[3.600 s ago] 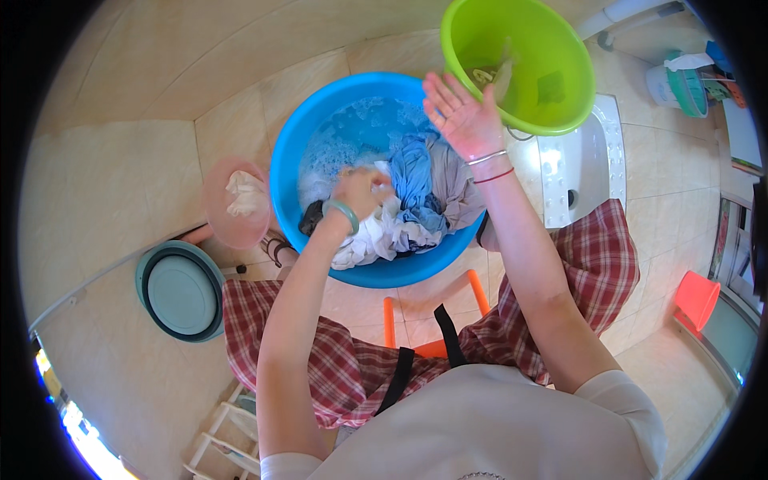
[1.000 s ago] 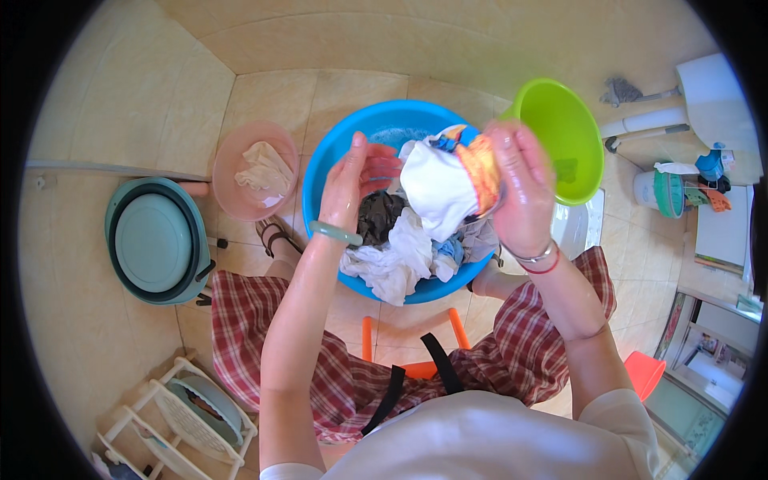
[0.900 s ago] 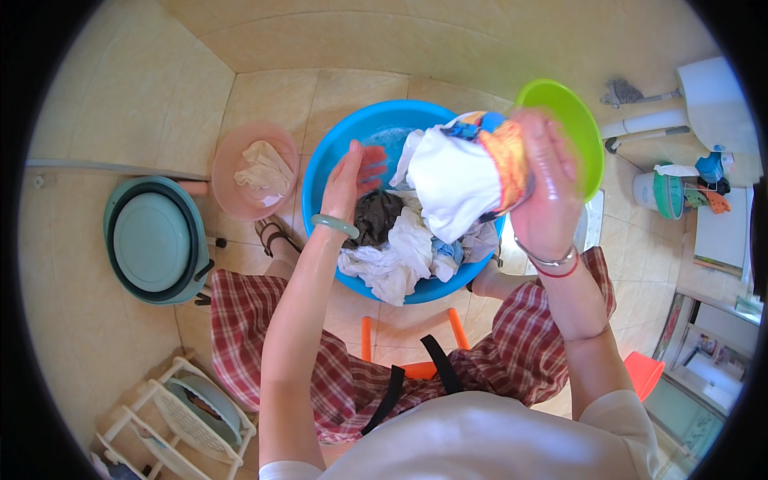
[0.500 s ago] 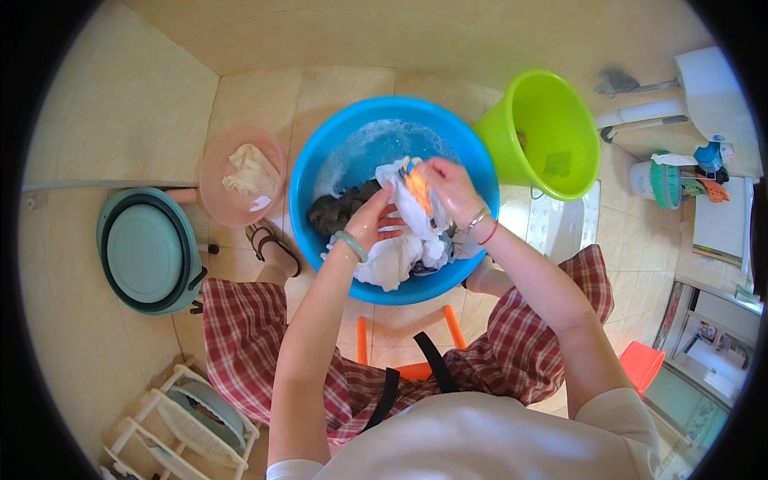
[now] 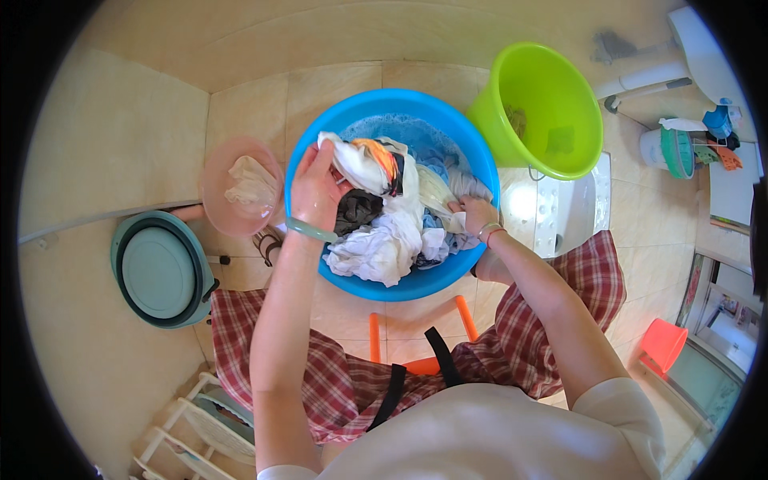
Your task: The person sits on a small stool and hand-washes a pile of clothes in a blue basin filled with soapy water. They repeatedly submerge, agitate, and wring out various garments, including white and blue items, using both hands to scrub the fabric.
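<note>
In the middle stands a round blue basin [image 5: 392, 294] with soapy water [image 5: 412, 128] and a heap of wet laundry. At its left side my left hand [image 5: 317, 190] grips the edge of a white garment with an orange and dark print [image 5: 370, 164], lifted above the heap. My right hand [image 5: 478, 214], at the basin's right, has its fingers closed on a pale cloth [image 5: 438, 194] that lies among the laundry. Between the hands are a dark grey cloth [image 5: 359, 210] and a crumpled white cloth [image 5: 376, 248]. Some fingertips are hidden in the fabric.
A lime-green bucket [image 5: 560, 112] stands right of the basin, a pink tub [image 5: 214, 188] holding a cream cloth [image 5: 253, 181] left of it. Nearby sit a teal folding basin [image 5: 158, 272], a white rack [image 5: 196, 432] and a red-orange bin [image 5: 666, 344]. Orange stool legs [image 5: 374, 336] show below.
My hands have moved apart: the left one up and left with the printed white garment, the right one down and right onto a pale cloth. The garment is now spread across the heap.
</note>
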### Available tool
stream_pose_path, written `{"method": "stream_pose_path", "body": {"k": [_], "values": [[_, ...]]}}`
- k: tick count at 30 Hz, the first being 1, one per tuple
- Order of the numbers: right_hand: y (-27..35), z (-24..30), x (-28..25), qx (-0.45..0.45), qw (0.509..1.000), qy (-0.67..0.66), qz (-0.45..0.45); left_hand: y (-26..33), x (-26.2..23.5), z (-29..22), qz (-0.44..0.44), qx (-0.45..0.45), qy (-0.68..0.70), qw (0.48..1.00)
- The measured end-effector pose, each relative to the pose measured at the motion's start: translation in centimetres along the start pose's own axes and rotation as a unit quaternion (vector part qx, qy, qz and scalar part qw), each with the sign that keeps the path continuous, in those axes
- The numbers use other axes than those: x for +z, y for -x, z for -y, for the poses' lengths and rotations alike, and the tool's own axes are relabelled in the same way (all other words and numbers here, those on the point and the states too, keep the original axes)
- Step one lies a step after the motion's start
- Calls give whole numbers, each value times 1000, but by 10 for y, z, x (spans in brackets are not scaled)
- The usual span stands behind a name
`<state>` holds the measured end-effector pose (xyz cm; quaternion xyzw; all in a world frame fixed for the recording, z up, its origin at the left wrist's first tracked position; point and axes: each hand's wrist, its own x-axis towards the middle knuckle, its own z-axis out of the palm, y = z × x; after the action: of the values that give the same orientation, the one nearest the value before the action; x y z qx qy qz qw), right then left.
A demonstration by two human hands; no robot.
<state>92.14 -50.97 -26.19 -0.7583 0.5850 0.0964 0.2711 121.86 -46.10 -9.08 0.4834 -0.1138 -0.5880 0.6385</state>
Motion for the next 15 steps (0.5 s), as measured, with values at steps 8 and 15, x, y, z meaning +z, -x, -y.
{"method": "stream_pose_path", "body": {"k": [8,15], "values": [[-15,116,-93,24,717,-661,221,-3,10,-25,41,23,25,999],[-81,142,-114,-154,891,-363,227,-27,-48,6,29,-8,133,991]]}}
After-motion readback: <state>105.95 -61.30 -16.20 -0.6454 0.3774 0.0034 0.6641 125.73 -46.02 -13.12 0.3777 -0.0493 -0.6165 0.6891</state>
